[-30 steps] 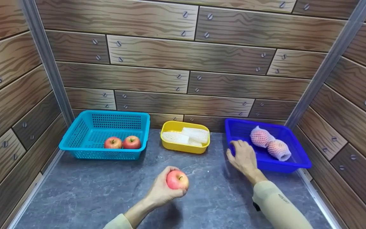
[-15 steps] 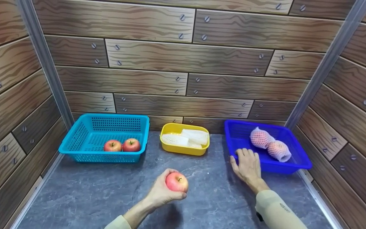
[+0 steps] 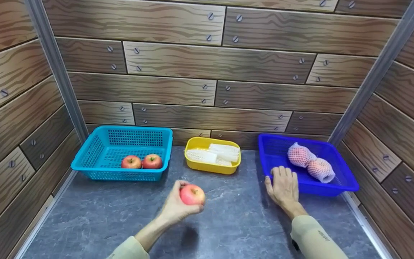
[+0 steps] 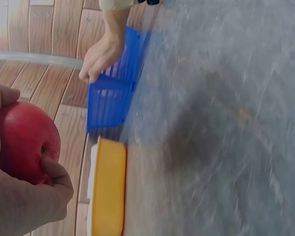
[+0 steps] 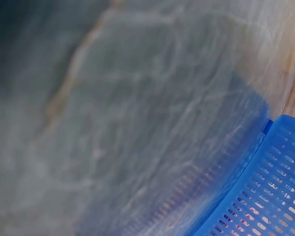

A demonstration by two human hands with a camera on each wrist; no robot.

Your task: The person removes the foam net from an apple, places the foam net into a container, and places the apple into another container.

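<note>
Above the middle of the table, my left hand [image 3: 173,208] holds a red apple [image 3: 192,195] between thumb and fingers. The left wrist view shows the thumb pressed near the hollow of the apple [image 4: 27,140]. At the right, my right hand [image 3: 284,185] grips the rim of the dark blue basket [image 3: 323,190] near its front left corner. Fingers curled over that rim show in the left wrist view. Inside the basket lie two apples in foam nets [image 3: 300,155]. The right wrist view catches the basket's slotted side [image 5: 265,196], with the hand barely in frame.
A turquoise basket [image 3: 120,175] with two bare apples [image 3: 131,162] stands at the back left. Between the baskets sits a yellow bin [image 3: 212,167] holding white foam nets [image 3: 201,155]. Wood-patterned walls [image 3: 178,57] enclose the grey table [image 3: 95,216] on three sides.
My right hand has slid along the blue basket's rim toward its near corner. My left hand has shifted slightly left and away from me with the apple. The head view has moved slightly.
</note>
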